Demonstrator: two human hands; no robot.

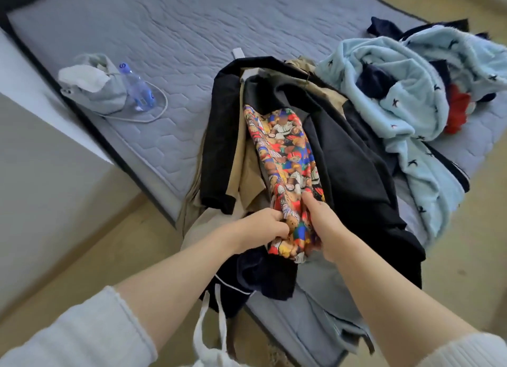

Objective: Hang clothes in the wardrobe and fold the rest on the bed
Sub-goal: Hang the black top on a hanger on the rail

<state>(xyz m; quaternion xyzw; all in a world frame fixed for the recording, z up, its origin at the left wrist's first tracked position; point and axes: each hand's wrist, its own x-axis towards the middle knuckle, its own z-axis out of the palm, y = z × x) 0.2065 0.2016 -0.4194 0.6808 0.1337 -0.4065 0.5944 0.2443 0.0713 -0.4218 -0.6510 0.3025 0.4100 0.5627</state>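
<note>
A bright garment printed with cartoon bears (285,161) lies stretched lengthwise on a heap of black (354,163) and beige clothes (247,174) at the near edge of the bed (170,37). My left hand (263,228) grips the garment's near end from the left, fingers curled into the cloth. Opposite it, my right hand (322,224) pinches the same end from the right, thumb on top. A fluffy light-blue garment (406,92) with dark marks is piled at the right, with dark blue and red cloth under it.
A grey pouch (96,89) with white tissue, a clear plastic bottle (135,88) and a white cord (153,114) sit on the bed's left side. The grey quilted mattress stretches away behind. Beige floor shows on both sides. White drawstrings (208,331) hang below my arms.
</note>
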